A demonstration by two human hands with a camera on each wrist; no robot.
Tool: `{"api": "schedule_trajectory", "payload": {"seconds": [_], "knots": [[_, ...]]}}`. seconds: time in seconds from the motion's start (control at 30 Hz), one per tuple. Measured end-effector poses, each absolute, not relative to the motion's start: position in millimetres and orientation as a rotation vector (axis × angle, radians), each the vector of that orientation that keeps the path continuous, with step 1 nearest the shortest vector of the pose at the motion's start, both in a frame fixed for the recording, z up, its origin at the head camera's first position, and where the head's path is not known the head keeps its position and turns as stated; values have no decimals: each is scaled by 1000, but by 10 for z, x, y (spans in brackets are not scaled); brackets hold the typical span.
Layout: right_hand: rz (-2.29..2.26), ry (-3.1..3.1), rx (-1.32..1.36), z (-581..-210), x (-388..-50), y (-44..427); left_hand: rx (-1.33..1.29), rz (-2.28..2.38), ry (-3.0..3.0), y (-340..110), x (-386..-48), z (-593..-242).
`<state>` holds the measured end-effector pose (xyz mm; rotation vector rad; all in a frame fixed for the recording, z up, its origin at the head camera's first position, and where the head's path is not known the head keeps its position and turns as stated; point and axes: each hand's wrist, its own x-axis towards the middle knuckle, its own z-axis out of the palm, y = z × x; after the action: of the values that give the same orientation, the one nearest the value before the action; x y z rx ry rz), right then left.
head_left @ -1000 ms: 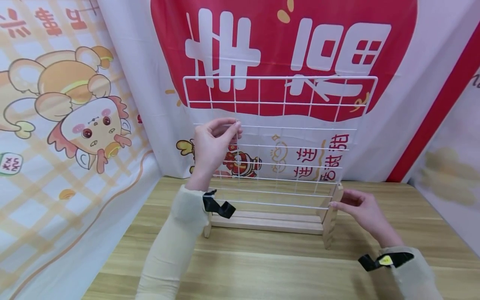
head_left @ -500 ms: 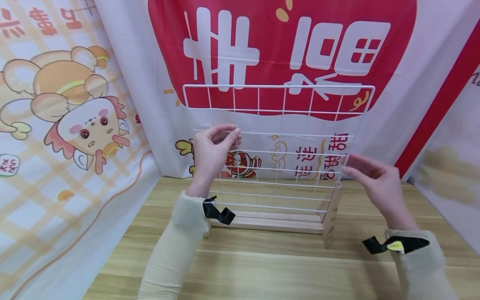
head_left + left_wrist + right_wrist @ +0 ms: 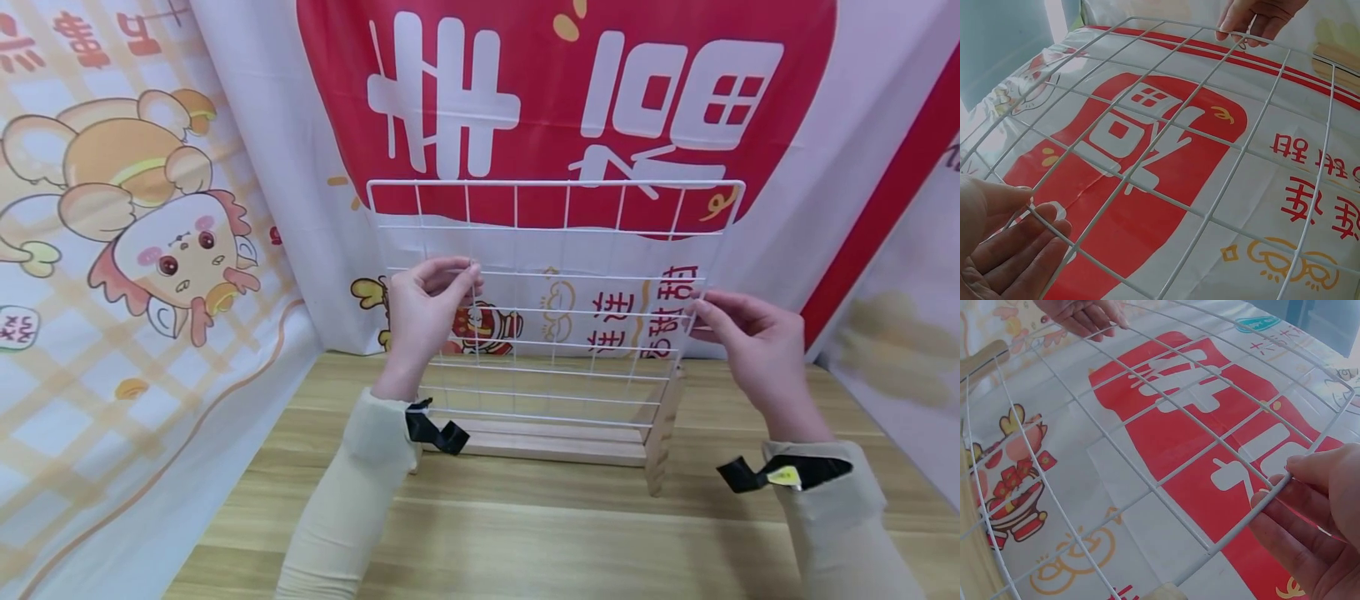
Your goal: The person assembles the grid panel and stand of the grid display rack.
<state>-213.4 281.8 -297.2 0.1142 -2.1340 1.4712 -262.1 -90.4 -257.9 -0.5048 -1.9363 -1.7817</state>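
Observation:
A white wire grid panel stands over a pale wooden stand, its lower end between the stand's side pieces. Whether its bottom wire is seated in the stand cannot be made out. On the left, my left hand pinches a wire of the grid between thumb and fingers. The panel's right edge wire is held by my right hand, above the right post. In the right wrist view, the thumb and fingers of that hand close round the edge wire. My left forearm hides the stand's left side.
Underneath is a wood-grain tabletop. Behind the grid hangs a white cloth with a large red print. A checked cloth with a cartoon figure covers the left side, and another pale cloth closes off the right.
The grid's top has come lower, and my left hand has sunk slightly with it. My right hand has left the stand's right post and risen to grip the grid's right edge.

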Motion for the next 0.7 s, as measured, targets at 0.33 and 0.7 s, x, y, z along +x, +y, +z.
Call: {"api": "schedule_trajectory", "payload": {"seconds": [0.33,0.7], "knots": [[1440,-2138,75,-2982,-2135,2793,-499,-1800,-1924,-1028,-2588,-2618],[1462,-2130,93,-2974,-2122,2793,-337,-1760,-1773,-1501,-2516,-2655]]}}
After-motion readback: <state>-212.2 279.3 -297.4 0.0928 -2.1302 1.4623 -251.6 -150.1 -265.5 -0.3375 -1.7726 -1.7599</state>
